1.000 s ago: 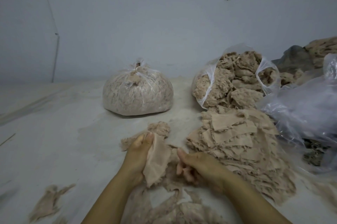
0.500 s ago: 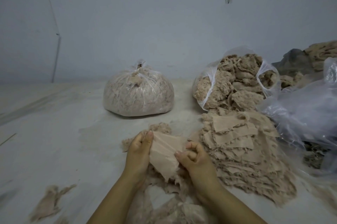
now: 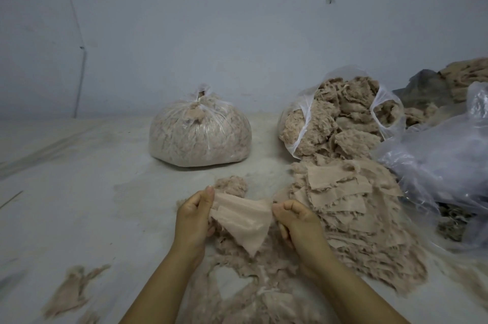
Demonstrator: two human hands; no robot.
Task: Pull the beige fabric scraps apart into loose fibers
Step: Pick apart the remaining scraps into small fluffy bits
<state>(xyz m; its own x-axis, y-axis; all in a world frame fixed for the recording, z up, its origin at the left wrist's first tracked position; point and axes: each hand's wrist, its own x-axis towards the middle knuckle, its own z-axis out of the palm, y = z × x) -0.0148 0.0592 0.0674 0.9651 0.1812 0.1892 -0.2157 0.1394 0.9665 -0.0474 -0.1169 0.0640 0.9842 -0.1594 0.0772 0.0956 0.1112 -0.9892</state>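
Scrap [image 3: 243,220]: one beige piece, stretched between my two hands, near centre, held just above the floor [image 3: 79,191].

Left hand [image 3: 194,218]: grip clamped on the scrap's left edge, thumb on top, fingers curled behind the cloth.

Right hand [image 3: 297,220]: grip clamped on the right edge, fingers curled into a fist over it.

The scrap is pulled taut along its top edge; the lower part hangs down to a point between my wrists.

Fibers [image 3: 253,279]: loose fluff on the floor directly under and nearer than my hands. A smaller clump [image 3: 232,186] lies just beyond the left hand. A stray tuft [image 3: 71,292] lies near left, well apart from the rest.

Scrap pile [image 3: 351,207]: flat beige pieces stacked right of my right hand, just beside it.

Far centre: tied bag [image 3: 199,133], clear plastic, full of fluff, knotted on top.

Far right: open bag [image 3: 340,118], heaped with fluffy clumps, touching the far edge of the scrap pile.

Right edge: crumpled plastic sheet [image 3: 443,162], overlapping the pile's right side. More beige material shows behind it; I can't tell what kind.

Pale wall [image 3: 211,33] behind everything.
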